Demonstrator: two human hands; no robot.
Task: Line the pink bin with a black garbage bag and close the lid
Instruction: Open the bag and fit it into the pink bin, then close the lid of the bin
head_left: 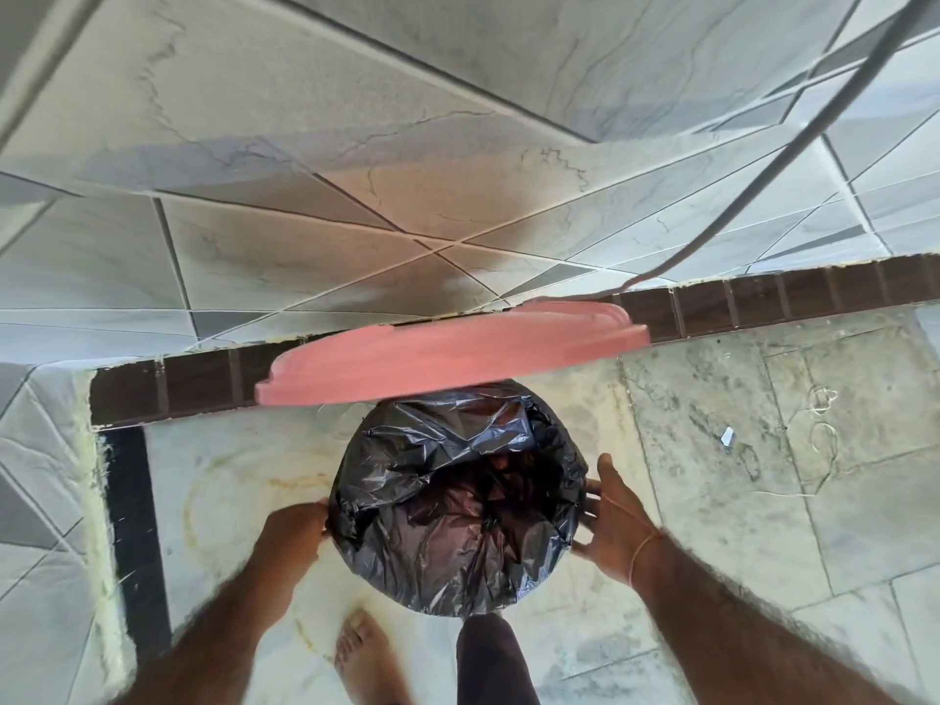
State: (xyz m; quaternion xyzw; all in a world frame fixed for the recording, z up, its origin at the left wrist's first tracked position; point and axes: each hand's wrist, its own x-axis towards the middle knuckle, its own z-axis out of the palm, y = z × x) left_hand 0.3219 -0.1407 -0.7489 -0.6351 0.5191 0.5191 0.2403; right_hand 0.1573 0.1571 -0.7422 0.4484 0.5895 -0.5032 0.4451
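Observation:
A black garbage bag (458, 506) covers the round bin's mouth and outer rim, so the pink body is hidden below it. The pink lid (447, 356) stands raised at the bin's far side, blurred, seen nearly edge-on. My left hand (295, 531) presses against the bag on the bin's left side, fingers curled on the plastic. On the right side my right hand (610, 521) holds the bag at the rim, thumb up, a thin thread around the wrist.
The bin stands on a stained stone floor (712, 475) close to a tiled wall (356, 221) with a dark brown skirting strip (763, 297). A grey cable (793, 139) hangs down the wall at right. My bare foot (366, 653) and a dark-clothed leg (488, 658) are just below the bin.

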